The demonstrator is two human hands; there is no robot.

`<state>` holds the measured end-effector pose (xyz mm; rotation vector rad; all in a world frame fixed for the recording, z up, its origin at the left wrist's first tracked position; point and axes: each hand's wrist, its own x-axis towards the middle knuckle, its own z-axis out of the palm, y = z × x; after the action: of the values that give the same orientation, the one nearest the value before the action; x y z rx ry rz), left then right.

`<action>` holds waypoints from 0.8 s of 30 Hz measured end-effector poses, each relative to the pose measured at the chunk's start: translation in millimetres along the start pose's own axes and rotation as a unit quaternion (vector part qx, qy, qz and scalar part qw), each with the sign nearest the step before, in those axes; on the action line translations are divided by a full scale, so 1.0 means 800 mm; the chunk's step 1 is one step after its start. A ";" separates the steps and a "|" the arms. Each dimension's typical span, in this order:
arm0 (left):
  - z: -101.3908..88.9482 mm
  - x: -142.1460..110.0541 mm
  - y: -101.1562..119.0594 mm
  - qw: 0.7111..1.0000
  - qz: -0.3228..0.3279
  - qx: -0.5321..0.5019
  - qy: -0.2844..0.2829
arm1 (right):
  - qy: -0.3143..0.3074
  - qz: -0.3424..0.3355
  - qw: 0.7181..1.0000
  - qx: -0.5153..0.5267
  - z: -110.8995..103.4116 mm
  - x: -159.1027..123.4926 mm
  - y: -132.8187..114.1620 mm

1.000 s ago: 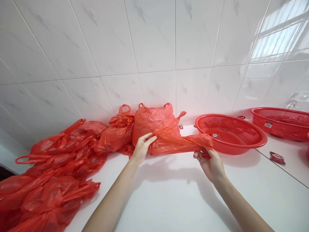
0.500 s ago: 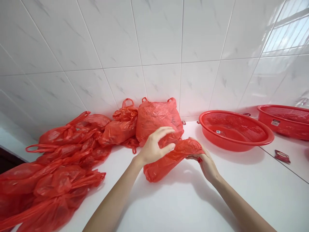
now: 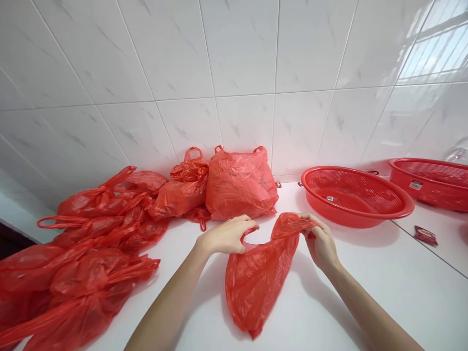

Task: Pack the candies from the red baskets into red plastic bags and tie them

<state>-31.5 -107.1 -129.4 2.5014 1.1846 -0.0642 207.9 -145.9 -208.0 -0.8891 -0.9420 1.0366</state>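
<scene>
A thin red plastic bag (image 3: 261, 278) hangs stretched between my two hands, its lower end drooping toward the white counter. My left hand (image 3: 226, 236) grips one upper edge of it, thumb and fingers pinched around the plastic. My right hand (image 3: 320, 241) is closed on the other upper edge, to the right. The bag looks limp and flat, and I cannot make out anything inside. Just behind my left hand stands a full red plastic bag (image 3: 241, 185) with two loop handles.
Several knotted red bags (image 3: 98, 273) are heaped on the left. A red perforated basket (image 3: 358, 214) stands at the right, with a second red basket (image 3: 431, 195) beyond it. A small dark red packet (image 3: 425, 235) lies near a seam in the counter. A tiled wall (image 3: 241, 63) closes off the back.
My left hand has come down and closed on the bag's edge, where before it was open above it. The bag has swung from slanting sideways to hanging down between both hands.
</scene>
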 end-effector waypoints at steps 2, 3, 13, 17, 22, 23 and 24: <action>-0.001 -0.001 -0.006 1.000 -0.004 -0.002 0.009 | -0.007 0.013 1.000 0.020 0.001 0.000 -0.005; -0.003 -0.001 -0.008 1.000 0.000 -0.002 0.026 | -0.009 0.017 1.000 0.024 0.001 0.000 -0.008; -0.028 -0.014 -0.024 0.870 0.042 -0.074 0.486 | 0.070 -0.050 0.995 -0.048 -0.008 0.005 -0.012; -0.021 -0.009 -0.018 0.864 0.034 -0.091 0.493 | 0.112 -0.173 0.957 -0.204 -0.009 -0.002 -0.010; -0.001 0.008 -0.001 0.904 0.030 -0.093 0.416 | 0.123 -0.424 0.801 -0.404 -0.003 -0.019 -0.010; 0.003 0.011 0.003 0.911 0.029 -0.091 0.402 | 0.091 -0.448 0.782 -0.422 0.000 -0.022 -0.009; 0.006 0.013 0.006 0.916 0.028 -0.089 0.390 | 0.045 -0.462 0.772 -0.433 0.004 -0.025 -0.006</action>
<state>-20.2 -104.0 -134.7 2.4385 1.2949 1.0975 202.2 -165.8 -206.7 -0.9931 -1.5770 -0.3639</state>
